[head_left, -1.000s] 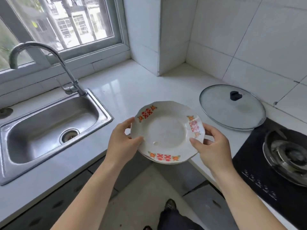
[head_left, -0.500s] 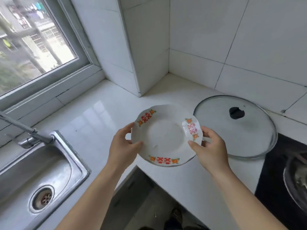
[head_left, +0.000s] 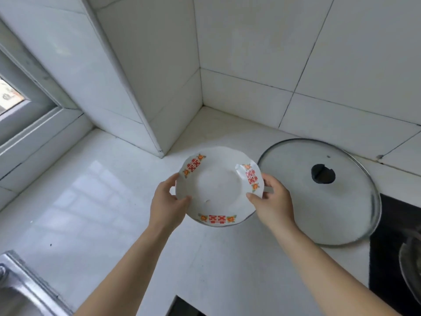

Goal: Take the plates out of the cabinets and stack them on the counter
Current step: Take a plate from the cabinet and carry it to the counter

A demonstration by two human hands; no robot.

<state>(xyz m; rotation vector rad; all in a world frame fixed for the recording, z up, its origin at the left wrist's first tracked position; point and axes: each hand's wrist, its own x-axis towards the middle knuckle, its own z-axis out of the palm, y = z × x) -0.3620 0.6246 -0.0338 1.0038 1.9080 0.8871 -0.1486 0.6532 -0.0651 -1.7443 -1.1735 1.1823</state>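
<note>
A white plate (head_left: 218, 188) with red and orange patterns on its scalloped rim is held level above the white counter (head_left: 95, 201), near the tiled inner corner. My left hand (head_left: 167, 201) grips its left edge, thumb on top of the rim. My right hand (head_left: 272, 201) grips the right edge the same way. Whether the plate touches the counter I cannot tell. No cabinet and no other plate is in view.
A large glass pot lid (head_left: 323, 192) with a black knob lies on the counter right of the plate. A black hob (head_left: 391, 258) with a burner sits at the far right. A steel sink's corner (head_left: 25, 290) shows lower left. Tiled walls and a window frame the counter.
Both hands have carried the plate forward and away from the counter's front edge, toward the tiled corner beside the glass lid. My view has shifted right, leaving the sink mostly out of frame.
</note>
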